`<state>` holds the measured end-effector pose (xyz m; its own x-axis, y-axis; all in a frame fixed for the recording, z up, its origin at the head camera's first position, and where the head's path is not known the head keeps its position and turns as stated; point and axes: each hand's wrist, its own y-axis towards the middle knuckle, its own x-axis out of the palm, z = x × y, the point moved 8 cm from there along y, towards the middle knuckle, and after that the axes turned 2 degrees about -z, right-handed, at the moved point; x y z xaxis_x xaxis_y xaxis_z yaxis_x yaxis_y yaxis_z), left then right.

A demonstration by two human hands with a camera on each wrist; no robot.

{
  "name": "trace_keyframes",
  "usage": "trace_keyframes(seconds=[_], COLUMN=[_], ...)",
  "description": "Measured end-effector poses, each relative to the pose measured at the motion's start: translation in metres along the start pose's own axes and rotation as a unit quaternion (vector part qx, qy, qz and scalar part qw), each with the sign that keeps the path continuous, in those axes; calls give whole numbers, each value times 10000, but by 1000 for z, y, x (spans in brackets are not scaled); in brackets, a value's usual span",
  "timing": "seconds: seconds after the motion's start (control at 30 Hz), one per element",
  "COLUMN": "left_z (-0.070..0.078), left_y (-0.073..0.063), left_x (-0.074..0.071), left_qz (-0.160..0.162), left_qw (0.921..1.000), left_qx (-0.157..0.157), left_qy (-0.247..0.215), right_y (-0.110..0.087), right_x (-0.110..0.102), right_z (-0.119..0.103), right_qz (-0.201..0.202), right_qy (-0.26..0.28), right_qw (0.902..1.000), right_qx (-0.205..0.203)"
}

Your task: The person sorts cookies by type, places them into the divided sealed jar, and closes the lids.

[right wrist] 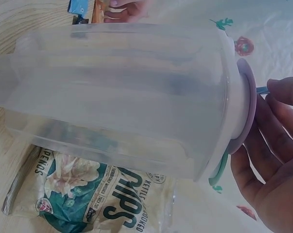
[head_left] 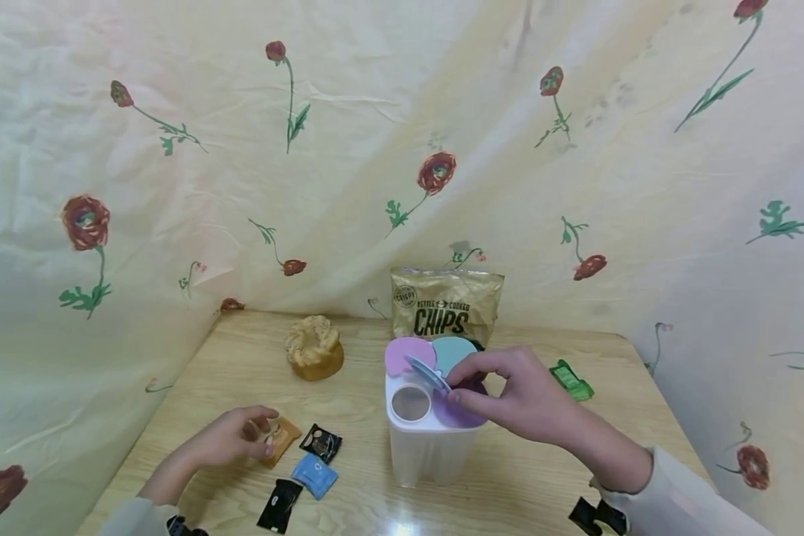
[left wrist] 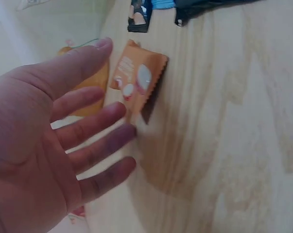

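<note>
My right hand pinches the light blue lid between thumb and fingers, tilted up on its edge. Below the lid shows a round opening in the top of a translucent storage container. Pink, teal and purple lids cover its other openings. On the left, my left hand reaches over an orange snack packet on the table. Its fingers are spread and loosely bent, with nothing held in the palm.
Beside the orange packet lie a blue packet and two black packets, one small and one longer. A bread roll sits farther back. Behind the container stands a chips bag; a green packet lies to the right.
</note>
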<state>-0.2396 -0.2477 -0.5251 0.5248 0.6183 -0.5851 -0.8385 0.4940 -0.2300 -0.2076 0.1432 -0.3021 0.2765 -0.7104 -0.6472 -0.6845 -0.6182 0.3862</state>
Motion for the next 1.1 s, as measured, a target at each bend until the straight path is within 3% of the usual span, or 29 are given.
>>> trace_keyframes(seconds=[0.23,0.47,0.63,0.9,1.1], left_z=[-6,-17,-17,-20,-22], left_y=[5,9,10,9,9], left_x=[5,8,10,8,3], left_qz=[28,161,137,284,513], left_qw=[9992,9994,9996,9995,9986], left_qx=[193,97,134,-96,10], left_qy=[-347,-292,-206,-126,-108], right_y=[1,1,2,2,2], right_x=[0,0,0,1,0], right_z=[0,0,0,3,3], right_qz=[11,19,23,-19,3], right_qy=[15,7,-26,5,-30], right_qw=[10000,10000,10000,9999,9999], right_qx=[-32,-27,-9,131,143])
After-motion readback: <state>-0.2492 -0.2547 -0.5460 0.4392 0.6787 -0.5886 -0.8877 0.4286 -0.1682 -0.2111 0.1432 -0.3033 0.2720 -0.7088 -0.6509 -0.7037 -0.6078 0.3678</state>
